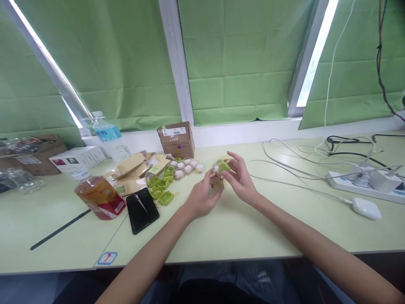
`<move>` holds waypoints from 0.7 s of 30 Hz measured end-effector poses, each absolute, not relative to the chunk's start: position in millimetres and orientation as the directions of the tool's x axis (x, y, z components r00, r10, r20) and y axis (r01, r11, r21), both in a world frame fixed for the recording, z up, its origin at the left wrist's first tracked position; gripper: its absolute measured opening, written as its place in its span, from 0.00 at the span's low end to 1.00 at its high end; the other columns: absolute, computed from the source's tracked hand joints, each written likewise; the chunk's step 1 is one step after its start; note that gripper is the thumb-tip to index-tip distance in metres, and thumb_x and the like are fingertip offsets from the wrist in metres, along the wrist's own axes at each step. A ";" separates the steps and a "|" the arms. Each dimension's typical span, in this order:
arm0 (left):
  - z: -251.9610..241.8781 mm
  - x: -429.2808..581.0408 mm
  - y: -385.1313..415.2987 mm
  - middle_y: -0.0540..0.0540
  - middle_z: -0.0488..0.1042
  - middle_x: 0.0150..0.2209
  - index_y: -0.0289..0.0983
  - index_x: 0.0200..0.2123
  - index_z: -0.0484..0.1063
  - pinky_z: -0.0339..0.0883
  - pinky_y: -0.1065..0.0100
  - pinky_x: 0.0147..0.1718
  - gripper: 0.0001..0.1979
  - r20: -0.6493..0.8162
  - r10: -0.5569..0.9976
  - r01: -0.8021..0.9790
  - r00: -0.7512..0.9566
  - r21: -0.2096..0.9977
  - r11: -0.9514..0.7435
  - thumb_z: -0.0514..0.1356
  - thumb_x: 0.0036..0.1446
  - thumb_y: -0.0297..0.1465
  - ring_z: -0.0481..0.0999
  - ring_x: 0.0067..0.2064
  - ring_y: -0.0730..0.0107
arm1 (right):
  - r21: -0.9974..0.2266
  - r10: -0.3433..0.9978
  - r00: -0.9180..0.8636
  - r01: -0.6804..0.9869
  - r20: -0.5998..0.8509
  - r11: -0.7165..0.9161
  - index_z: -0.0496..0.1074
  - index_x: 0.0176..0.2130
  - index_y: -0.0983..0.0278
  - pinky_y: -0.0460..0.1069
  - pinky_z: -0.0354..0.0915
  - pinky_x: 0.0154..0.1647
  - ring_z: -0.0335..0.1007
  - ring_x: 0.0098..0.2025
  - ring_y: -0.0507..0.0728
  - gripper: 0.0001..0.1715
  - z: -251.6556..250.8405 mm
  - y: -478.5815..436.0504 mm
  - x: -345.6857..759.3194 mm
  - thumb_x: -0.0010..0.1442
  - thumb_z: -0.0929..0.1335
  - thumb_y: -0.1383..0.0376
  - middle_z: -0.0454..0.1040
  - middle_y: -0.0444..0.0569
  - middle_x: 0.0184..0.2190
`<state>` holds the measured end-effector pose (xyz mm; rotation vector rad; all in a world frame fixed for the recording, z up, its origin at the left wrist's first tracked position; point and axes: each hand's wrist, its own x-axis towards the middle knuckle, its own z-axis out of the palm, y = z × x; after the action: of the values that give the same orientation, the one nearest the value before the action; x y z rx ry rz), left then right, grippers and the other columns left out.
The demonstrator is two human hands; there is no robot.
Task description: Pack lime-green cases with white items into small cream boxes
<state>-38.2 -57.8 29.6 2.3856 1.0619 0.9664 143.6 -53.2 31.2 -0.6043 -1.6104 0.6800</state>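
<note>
My left hand [202, 196] and my right hand [240, 179] meet over the middle of the pale green table [240, 228]. Between their fingertips they pinch a small green-and-clear plastic piece [220, 167], with a bit of tan card just under it. Both hands have fingers curled round it. To the left lie several loose green plastic pieces [160, 185] and several small clear cups with white contents [186, 168].
A black phone [142, 210] and a tipped bottle of amber liquid [99, 196] lie at the left, with tan card packets [133, 169], a small cardboard box [177, 139] and a water bottle [107, 135] behind. Cables, a power strip [363, 181] and a white mouse [367, 207] sit right.
</note>
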 end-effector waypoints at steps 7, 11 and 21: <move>26.0 -38.6 -57.1 0.47 0.78 0.42 0.41 0.68 0.48 0.66 0.64 0.37 0.33 0.428 0.715 0.466 0.553 0.553 -0.691 0.58 0.64 0.37 0.76 0.37 0.63 | -0.570 0.595 -0.315 0.177 0.740 0.803 0.47 0.70 0.53 0.62 0.72 0.54 0.72 0.48 0.60 0.32 29.1 -46.2 162.1 0.72 0.62 0.57 0.62 0.55 0.56; 26.6 -37.4 -58.4 0.48 0.76 0.41 0.43 0.69 0.47 0.64 0.66 0.33 0.34 0.420 0.747 0.524 0.515 0.535 -0.662 0.58 0.65 0.39 0.73 0.31 0.67 | -0.458 0.537 -0.305 0.295 0.787 0.839 0.46 0.70 0.54 0.63 0.71 0.54 0.70 0.51 0.62 0.34 30.5 -45.1 165.1 0.71 0.63 0.60 0.63 0.57 0.55; 17.7 -38.1 -49.7 0.46 0.77 0.42 0.45 0.72 0.43 0.68 0.63 0.37 0.37 0.470 0.772 0.559 0.429 0.533 -0.635 0.57 0.64 0.34 0.75 0.34 0.65 | -0.517 0.652 -0.153 0.487 0.743 0.704 0.64 0.58 0.57 0.55 0.74 0.38 0.75 0.37 0.58 0.24 32.8 -49.0 153.7 0.65 0.68 0.61 0.70 0.54 0.51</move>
<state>-38.1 -49.7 17.7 2.3894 1.1485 1.0189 153.7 -49.0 32.8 -0.8997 -1.8029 0.1846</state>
